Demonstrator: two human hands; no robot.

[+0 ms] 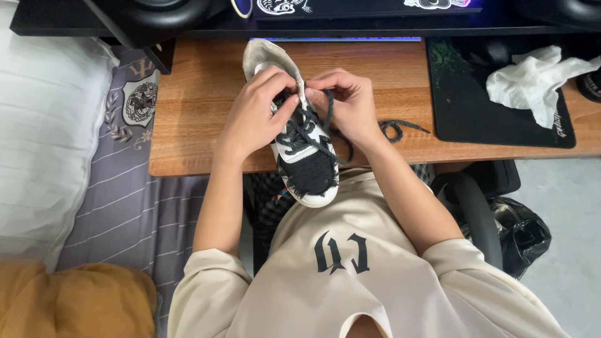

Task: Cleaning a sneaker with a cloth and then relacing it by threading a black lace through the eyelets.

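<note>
The fingers of the left hand [253, 112] are bent and pressed close together. They hold the side of the shoe [297, 134], up by its tongue, and the thumb pushes on the laces there. The fingers of the right hand [347, 103] are curled in too. They pinch the dark lace [325, 103] near the top holes of the shoe.

The shoe is black and white with a black toe. It sits between the two hands, in the middle of the picture. Its toe points to 6 o'clock, at the person's tummy, and its heel points to 12 o'clock. It rests on the front edge of the wooden desk [194, 106].

A loose end of lace [400, 127] lies on the desk at 3 o'clock from the shoe.

Farther out at 2 o'clock is a black mat [463, 106] with a crumpled white tissue [532, 78] on it. At 9 o'clock is a white pillow [44, 125]. At 8 o'clock, low down, is a yellow cushion [69, 300].
</note>
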